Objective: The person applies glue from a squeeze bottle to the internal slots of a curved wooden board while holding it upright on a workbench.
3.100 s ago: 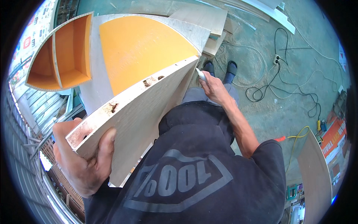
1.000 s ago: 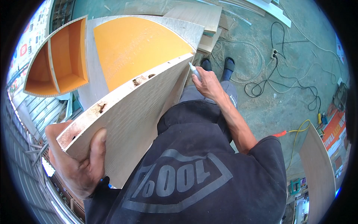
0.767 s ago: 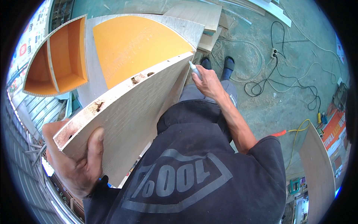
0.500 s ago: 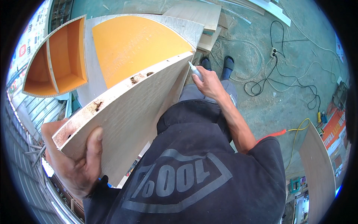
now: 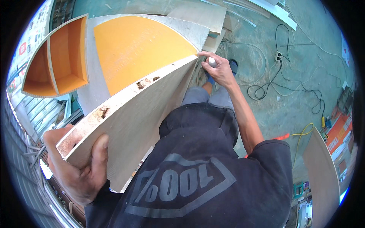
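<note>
My left hand (image 5: 81, 167) is closed round the near-left corner of a thick wooden panel (image 5: 129, 125), thumb on its broad face and fingers behind. The panel stands tilted on edge. Its pale upper edge has several rough, torn holes. At the far end of that edge is my right hand (image 5: 222, 74), its index finger reaching to the corner. Tucked in its curled fingers is a small white squeeze bottle (image 5: 212, 62); the nozzle is hidden now. Behind the panel lies a grey board with a curved orange surface (image 5: 133, 49), dusted with shavings.
An orange-lined curved box (image 5: 70, 53) with a divider stands at the left. Stacked boards (image 5: 197, 17) lie beyond. Cables and a power socket (image 5: 278, 56) are spread over the dusty floor at right. A wooden sheet (image 5: 323, 178) leans at lower right.
My right hand has moved up to the panel's far corner and turned, with the bottle tucked back and the index finger stretched out. The panel and my left hand have shifted slightly right.
</note>
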`<act>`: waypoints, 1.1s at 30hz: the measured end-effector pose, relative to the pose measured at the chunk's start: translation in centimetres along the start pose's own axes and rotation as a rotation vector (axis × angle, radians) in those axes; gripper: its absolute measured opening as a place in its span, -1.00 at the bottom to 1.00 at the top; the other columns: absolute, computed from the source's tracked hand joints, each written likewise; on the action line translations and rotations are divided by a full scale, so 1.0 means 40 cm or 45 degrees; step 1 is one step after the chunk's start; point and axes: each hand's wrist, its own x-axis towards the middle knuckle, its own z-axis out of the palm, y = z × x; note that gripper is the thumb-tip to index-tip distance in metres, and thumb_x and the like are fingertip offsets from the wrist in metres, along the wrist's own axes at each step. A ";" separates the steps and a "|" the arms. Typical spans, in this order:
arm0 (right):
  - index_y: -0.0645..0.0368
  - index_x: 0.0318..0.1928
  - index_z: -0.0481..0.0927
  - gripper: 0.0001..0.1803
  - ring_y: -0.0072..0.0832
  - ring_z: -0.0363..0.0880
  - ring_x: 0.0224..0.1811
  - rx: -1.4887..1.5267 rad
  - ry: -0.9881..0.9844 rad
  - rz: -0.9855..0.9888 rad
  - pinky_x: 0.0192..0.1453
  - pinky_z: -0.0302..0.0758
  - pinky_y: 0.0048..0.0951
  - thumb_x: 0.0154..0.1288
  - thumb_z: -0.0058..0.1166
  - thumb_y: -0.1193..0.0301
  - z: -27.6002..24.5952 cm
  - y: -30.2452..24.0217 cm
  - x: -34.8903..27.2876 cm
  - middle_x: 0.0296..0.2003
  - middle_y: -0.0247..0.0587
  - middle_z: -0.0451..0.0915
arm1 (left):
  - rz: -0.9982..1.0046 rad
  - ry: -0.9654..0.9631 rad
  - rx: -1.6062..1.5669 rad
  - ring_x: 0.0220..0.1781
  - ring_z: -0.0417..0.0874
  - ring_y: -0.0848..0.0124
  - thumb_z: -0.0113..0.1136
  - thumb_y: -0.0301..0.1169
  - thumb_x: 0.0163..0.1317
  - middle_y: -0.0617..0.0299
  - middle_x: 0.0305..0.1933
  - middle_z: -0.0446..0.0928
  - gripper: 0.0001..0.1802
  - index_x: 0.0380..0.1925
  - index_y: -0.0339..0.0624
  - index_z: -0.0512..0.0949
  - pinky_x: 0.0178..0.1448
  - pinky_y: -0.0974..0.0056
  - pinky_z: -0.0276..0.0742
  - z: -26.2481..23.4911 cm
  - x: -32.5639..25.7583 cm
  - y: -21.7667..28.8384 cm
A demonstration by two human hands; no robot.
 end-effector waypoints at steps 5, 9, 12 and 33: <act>0.13 -0.06 0.81 -0.81 -0.33 0.78 -0.16 -0.231 0.063 -0.372 -0.03 0.64 -0.34 0.34 0.33 0.44 0.015 0.021 0.046 -0.17 -0.15 0.80 | 0.040 -0.042 0.075 -0.36 0.66 0.14 0.56 -0.37 0.11 -0.02 -0.33 0.54 -0.51 -0.14 -0.36 0.44 -0.24 0.15 0.51 -0.011 -0.004 0.014; 0.12 -0.06 0.82 -0.80 -0.33 0.78 -0.19 -0.378 0.045 -0.381 -0.07 0.65 -0.36 0.32 0.35 0.44 -0.007 0.007 0.057 -0.20 -0.14 0.80 | 0.034 -0.080 0.020 -0.29 0.61 0.19 0.48 -0.41 0.14 0.03 -0.26 0.45 -0.60 -0.13 -0.32 0.49 -0.17 0.14 0.50 -0.007 -0.002 -0.006; 0.11 -0.08 0.82 -0.81 -0.33 0.79 -0.20 -0.490 -0.038 -0.379 -0.09 0.65 -0.36 0.30 0.37 0.44 -0.007 -0.004 0.073 -0.21 -0.14 0.80 | -0.013 -0.120 -0.014 -0.29 0.59 0.20 0.47 -0.41 0.11 0.04 -0.30 0.46 -0.60 -0.14 -0.31 0.48 -0.21 0.15 0.46 -0.019 -0.016 0.018; 0.27 -0.04 0.80 -0.81 -0.55 0.74 -0.23 -0.422 -0.216 -0.112 -0.11 0.60 -0.50 0.36 0.32 0.54 -0.033 -0.026 0.097 -0.25 -0.17 0.81 | 0.454 0.413 0.011 -0.67 0.39 0.45 0.05 -0.50 0.32 0.22 -0.55 0.42 -0.85 -0.19 -0.23 0.29 -0.61 0.40 0.16 0.100 0.009 -0.043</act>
